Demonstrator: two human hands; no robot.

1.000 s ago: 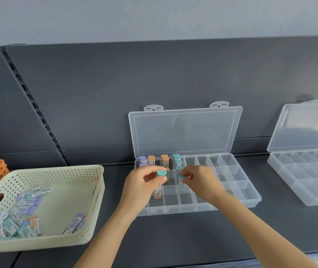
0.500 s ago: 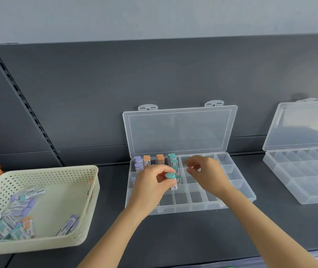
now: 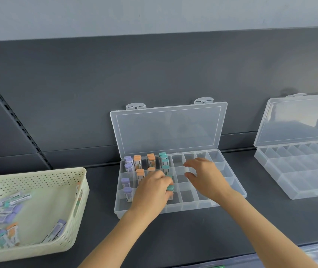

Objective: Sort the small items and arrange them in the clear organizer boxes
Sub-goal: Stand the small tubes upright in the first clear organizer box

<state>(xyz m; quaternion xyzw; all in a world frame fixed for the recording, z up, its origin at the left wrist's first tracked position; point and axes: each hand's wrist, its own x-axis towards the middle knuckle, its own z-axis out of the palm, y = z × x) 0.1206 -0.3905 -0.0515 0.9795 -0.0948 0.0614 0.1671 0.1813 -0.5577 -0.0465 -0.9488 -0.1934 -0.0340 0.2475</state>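
Small items (image 3: pixel 128 167): possibly printed labels (image 3: pixel 140 163), unreadable

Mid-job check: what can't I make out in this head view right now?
Head view only:
- The teal-capped item in the left hand: fingers cover most of it, so its compartment is unclear.
- Labels on the loose items in the cream basket: blurred and too small.
- The second organizer box: cut off by the right edge.
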